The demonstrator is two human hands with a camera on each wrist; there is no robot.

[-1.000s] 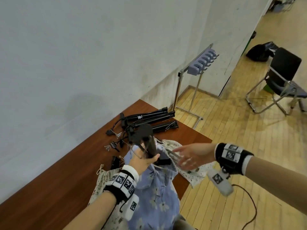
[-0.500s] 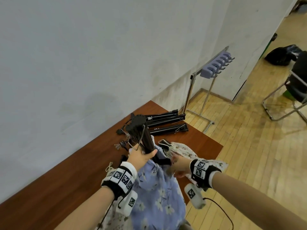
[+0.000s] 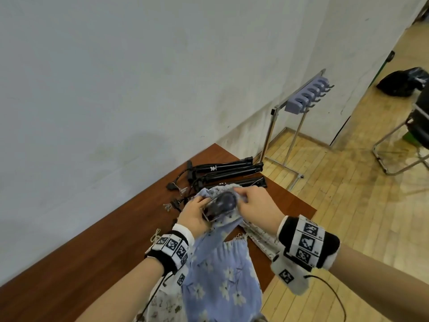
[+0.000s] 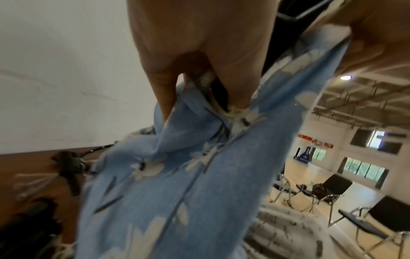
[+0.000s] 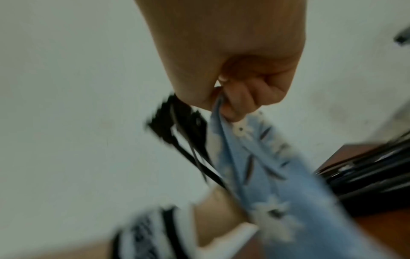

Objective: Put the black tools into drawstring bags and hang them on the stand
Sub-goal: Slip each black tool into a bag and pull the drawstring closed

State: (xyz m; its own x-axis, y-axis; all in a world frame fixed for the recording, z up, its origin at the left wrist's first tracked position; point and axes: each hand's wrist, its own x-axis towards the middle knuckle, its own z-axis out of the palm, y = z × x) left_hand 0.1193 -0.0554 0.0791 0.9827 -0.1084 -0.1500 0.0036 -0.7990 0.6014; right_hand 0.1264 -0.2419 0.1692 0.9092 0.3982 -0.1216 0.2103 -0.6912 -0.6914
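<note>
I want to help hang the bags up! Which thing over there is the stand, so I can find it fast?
Look past the far end of the brown table to the wooden floor by the white wall. The stand is the thin silver metal frame there, with a row of pale purple hooks along its top bar. The nearby chair has a black seat and no hooks.

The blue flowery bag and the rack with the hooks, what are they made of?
The blue bag looks like thin woven cloth, probably cotton: matte, it folds and gathers softly where the left hand and right hand pinch its mouth. The stand looks like shiny metal tubing, bright and silvery. Its hooks sit in pale purple blocks, likely plastic, smooth and moulded; hard to be sure.
</note>
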